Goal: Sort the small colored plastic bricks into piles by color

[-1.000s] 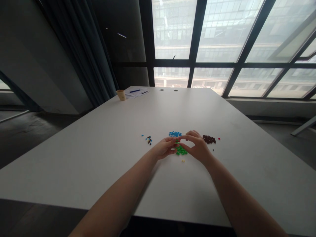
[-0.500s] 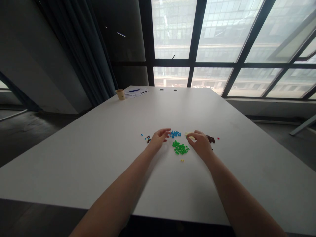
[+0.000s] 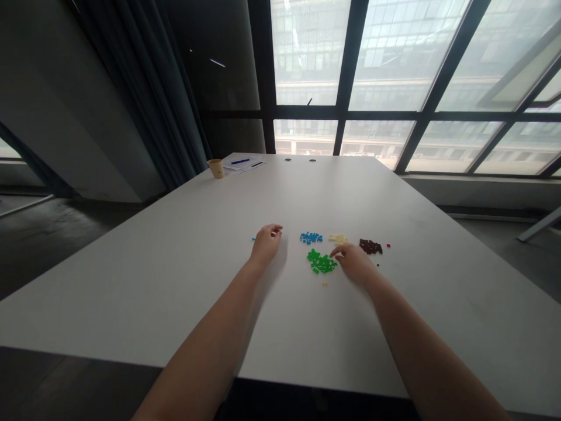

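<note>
Small piles of tiny beads lie on a white table (image 3: 175, 263): blue beads (image 3: 311, 237), cream beads (image 3: 338, 238), dark brown beads (image 3: 370, 247) and green beads (image 3: 321, 262). My left hand (image 3: 265, 242) rests over a small mixed cluster at the left, its fingers curled as in a pinch; what they hold is hidden. My right hand (image 3: 354, 261) lies beside the green pile, just below the cream pile, fingers bent down toward the table. A single red bead (image 3: 388, 245) and a yellow bead (image 3: 324, 284) lie apart.
A paper cup (image 3: 215, 168) and papers with pens (image 3: 242, 164) sit at the table's far left corner. Tall windows (image 3: 394, 76) rise beyond the far edge, with a dark curtain (image 3: 144, 93) at the left.
My hands, joined over the green pile a second ago, have parted. The left hand moved left to the mixed cluster. The right hand went to the cream pile, then drew back beside the green pile.
</note>
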A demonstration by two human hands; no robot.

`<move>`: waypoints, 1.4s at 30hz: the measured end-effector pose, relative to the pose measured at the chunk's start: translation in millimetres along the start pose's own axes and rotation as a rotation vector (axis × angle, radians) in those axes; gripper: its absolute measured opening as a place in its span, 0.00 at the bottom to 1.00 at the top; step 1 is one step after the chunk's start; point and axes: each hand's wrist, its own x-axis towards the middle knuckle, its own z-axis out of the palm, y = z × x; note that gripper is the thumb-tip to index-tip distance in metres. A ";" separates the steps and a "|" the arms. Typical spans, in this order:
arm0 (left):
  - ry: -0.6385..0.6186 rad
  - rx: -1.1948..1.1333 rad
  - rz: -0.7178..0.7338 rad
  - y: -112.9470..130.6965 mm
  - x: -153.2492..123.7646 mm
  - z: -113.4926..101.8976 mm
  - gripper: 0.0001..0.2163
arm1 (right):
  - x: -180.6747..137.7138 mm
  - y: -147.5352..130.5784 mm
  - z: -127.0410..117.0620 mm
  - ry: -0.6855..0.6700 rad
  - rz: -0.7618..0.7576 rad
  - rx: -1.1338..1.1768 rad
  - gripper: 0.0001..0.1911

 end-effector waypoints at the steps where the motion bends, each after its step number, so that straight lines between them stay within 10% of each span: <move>1: 0.015 0.026 -0.012 -1.6 0.9 -2.3 0.10 | -0.4 0.1 -0.1 -0.001 0.001 0.003 0.12; 8: -0.111 0.284 -0.147 -26.7 7.0 -13.4 0.13 | -2.1 0.7 -1.6 0.010 -0.017 0.054 0.17; 20: -0.230 0.340 -0.157 -29.2 6.7 -11.2 0.06 | -5.0 14.2 -42.4 0.441 0.133 0.147 0.16; 27: -0.239 0.431 -0.154 -24.1 2.8 -12.9 0.05 | -11.7 18.3 -52.8 0.235 0.130 0.122 0.14; 33: -0.244 0.446 -0.139 -22.7 1.2 -13.0 0.07 | -22.0 -13.3 -32.2 -0.237 -0.279 0.116 0.09; 42: -0.202 0.471 -0.043 -3.0 -3.0 -17.3 0.08 | -29.8 -40.3 -14.6 -0.239 -0.285 0.031 0.05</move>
